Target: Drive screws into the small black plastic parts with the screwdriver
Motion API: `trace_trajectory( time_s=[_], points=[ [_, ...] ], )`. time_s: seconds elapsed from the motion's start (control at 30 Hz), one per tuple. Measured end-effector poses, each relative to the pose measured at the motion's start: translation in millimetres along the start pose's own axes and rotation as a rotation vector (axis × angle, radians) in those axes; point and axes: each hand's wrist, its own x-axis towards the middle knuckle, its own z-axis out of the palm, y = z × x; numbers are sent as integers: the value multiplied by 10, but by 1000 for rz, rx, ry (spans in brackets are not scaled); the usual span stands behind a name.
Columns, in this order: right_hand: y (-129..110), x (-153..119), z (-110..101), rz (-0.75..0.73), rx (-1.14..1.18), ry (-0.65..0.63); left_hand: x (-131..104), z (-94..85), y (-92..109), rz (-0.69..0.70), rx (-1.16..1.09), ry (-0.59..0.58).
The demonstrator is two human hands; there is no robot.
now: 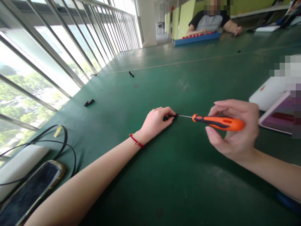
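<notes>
the left grip [155,121] is closed in a pinch, thumb and fingertips gripping a small black part [166,118] low over the green table [176,179], near its middle. the tip of a screwdriver [218,122] meets the outer end of that part, its thin shaft lying nearly level and its orange and black handle pointing to the right. the right grip [244,142] curves around this handle, forefinger above and thumb below, both standing off it; how firmly the other fingers or palm bear on it i cannot tell. a red cord bracelet [134,139] circles the left wrist. farther out on the left lie two loose black pieces, a nearer one [89,102] and a smaller one [131,74] behind it. in the near left corner a phone [31,190] lies beside a white block [22,166], with a black cable [66,138] looping around there and bearing a yellow tag [57,131]. at the right edge stands a white rounded object [264,94], partly blurred. across the table a person [209,23] sits behind a blue tray [197,40] with a row of red things, and a metal railing [117,9] runs along the left side
</notes>
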Motion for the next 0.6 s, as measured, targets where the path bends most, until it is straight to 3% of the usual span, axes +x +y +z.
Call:
trace_trajectory(
  time_s=[0.23,0.47,0.6],
  points=[
    [-107,48,-41,-7,-189,-163,-7,-1,-1,0,1,0],
    [7,-13,10,61,20,23,-4,9,-3,1,-4,9],
    [8,1,-7,90,79,-7,-6,4,0,1,-8,2]
  ],
)
